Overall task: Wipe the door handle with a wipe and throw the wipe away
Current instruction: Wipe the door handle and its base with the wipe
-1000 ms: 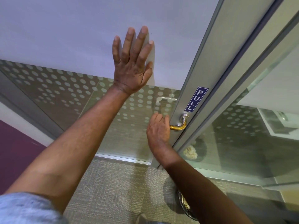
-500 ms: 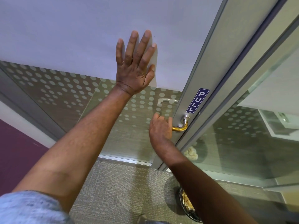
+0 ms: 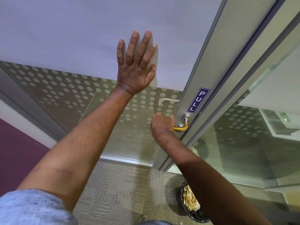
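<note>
Fingers of the right hand (image 3: 161, 125) clench the door handle (image 3: 182, 127); left hand (image 3: 136, 69) lies flat, released, on the door (image 3: 65, 30).

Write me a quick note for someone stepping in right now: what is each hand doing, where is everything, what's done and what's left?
Left hand: flat and open against the frosted door panel, bracing it.
Right hand: closed around the door handle; the gold lever shows only past the fist. Any wipe would be hidden inside the fist; none can be seen.
Bin: on the carpet below the handle, under the right forearm, with crumpled paper in it.
Done: hand on the handle.
Left: finish wiping, then drop the wipe in the bin.
</note>
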Motion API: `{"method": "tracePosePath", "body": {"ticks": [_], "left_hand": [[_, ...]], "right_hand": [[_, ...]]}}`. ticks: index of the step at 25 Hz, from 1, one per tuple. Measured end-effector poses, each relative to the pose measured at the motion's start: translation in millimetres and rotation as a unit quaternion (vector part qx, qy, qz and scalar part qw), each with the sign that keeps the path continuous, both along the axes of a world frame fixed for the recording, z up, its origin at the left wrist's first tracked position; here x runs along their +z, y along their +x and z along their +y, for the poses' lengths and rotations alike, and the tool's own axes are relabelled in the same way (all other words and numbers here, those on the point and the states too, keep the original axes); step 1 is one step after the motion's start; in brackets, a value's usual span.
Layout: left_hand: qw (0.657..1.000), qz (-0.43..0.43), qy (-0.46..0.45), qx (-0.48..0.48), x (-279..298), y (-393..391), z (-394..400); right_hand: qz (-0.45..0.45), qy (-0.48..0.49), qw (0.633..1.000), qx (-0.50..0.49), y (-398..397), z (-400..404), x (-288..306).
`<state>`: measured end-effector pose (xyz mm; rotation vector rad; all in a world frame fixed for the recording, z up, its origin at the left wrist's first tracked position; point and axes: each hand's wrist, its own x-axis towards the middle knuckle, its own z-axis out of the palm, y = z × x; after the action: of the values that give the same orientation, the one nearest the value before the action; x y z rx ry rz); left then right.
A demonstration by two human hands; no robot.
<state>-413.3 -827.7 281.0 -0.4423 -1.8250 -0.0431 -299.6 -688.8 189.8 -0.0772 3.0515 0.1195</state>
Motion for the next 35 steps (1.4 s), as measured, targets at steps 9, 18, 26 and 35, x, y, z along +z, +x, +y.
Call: {"method": "tracePosePath", "body": {"ticks": [9, 18, 26, 35], "left_hand": [[1.0, 0.0, 0.007, -0.005, -2, -3, 0], [1.0, 0.002, 0.008, -0.01, -2, -3, 1], [1.0, -0.011, 0.012, -0.011, -2, -2, -1], [1.0, -0.009, 0.005, -0.005, -2, -1, 0]], "right_hand": [[0.054, 0.185, 0.977, 0.092, 31, 16, -19], [-0.006, 0.062, 0.998, 0.026, 1, 3, -2], [0.018, 0.213, 0.972, 0.103, 22, 7, -7], [0.01, 0.069, 0.996, 0.051, 12, 7, 2]]}}
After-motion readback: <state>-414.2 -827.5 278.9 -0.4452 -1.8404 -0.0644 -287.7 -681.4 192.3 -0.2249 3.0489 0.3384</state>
